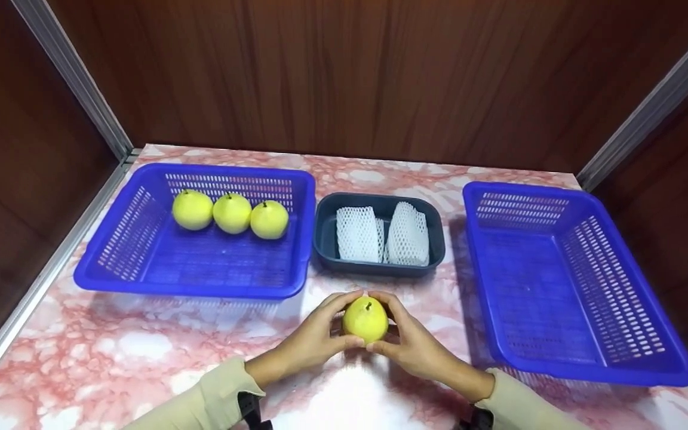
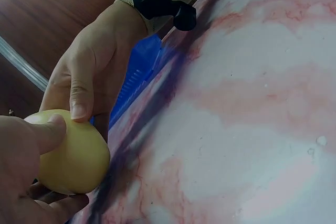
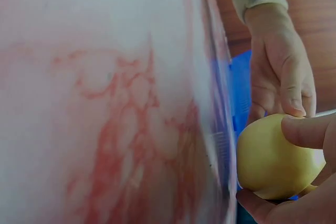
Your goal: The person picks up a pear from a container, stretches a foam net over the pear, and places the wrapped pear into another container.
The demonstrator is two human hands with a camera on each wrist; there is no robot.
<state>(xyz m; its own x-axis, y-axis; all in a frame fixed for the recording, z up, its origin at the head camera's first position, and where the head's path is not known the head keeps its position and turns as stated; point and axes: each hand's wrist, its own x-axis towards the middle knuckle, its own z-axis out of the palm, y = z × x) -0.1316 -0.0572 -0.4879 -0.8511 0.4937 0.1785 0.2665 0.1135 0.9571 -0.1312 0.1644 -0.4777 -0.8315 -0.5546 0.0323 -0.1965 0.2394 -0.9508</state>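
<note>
A yellow pear (image 1: 365, 320) with a short dark stem is held between both hands in front of the dark container. My left hand (image 1: 314, 334) curls round its left side, thumb at the near side and fingers at the far side. On the other side my right hand (image 1: 414, 340) grips it the same way. Both wrist views show the thumbs pressing on the smooth pear (image 2: 76, 153); the fingertips beneath it are partly hidden. Just beyond the hands, the dark grey container (image 1: 380, 268) holds several white foam net sleeves (image 1: 357, 234).
At the left a blue basket (image 1: 194, 291) holds three yellow pears (image 1: 232, 213) in a row along its back. Another blue basket (image 1: 535, 286) stands at the right. Brown wood-grain panels (image 1: 344, 77) enclose the pink marbled table (image 1: 135, 346) at the back and sides.
</note>
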